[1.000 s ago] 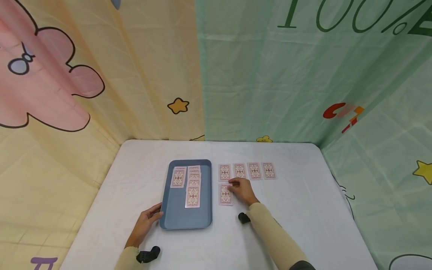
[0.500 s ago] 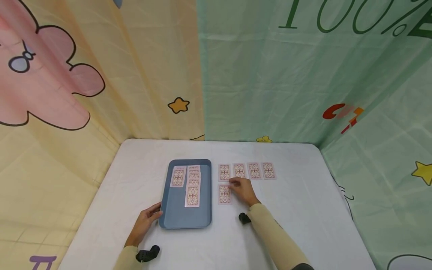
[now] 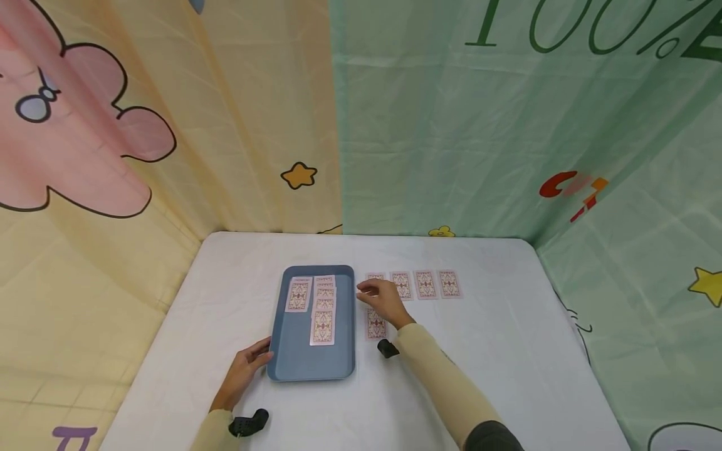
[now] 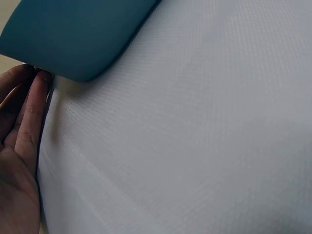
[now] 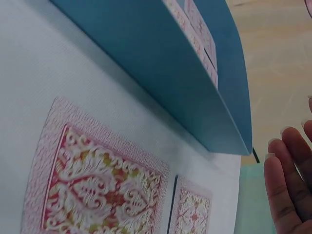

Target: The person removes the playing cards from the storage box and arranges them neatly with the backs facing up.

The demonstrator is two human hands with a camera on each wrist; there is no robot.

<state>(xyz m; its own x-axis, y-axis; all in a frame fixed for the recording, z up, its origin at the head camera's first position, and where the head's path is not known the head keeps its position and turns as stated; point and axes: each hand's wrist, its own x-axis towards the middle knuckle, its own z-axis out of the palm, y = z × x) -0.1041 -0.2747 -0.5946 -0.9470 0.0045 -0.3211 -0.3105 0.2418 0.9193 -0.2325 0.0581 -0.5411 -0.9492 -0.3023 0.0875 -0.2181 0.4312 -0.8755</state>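
In the head view, my left hand (image 3: 241,374) rests at the left side of a blue tray (image 3: 307,369). Its straight fingers (image 4: 31,114) touch the tray's side in the left wrist view. My right hand (image 3: 387,302) hovers off the tray's right rim, fingers extended and slightly bent, with nothing visible between them. Below that hand lies a face-down playing card (image 3: 376,327), its top covered. Behind it is another playing card (image 3: 375,275), mostly hidden by the hand. On the tray lie a playing card (image 3: 298,297) and an overlapping column of playing cards (image 3: 323,327).
Playing cards (image 3: 425,285) continue the far row to the right, face down. White cloth (image 3: 507,351) covers the table. Patterned curtains (image 3: 429,138) hang behind it and at both sides. A black wrist device (image 3: 248,424) sits by the left sleeve, another (image 3: 387,348) by the right.
The near card shifted slightly left beside my right hand. That hand has since left this card and moved left and away toward the tray's right rim. My left hand stays put.
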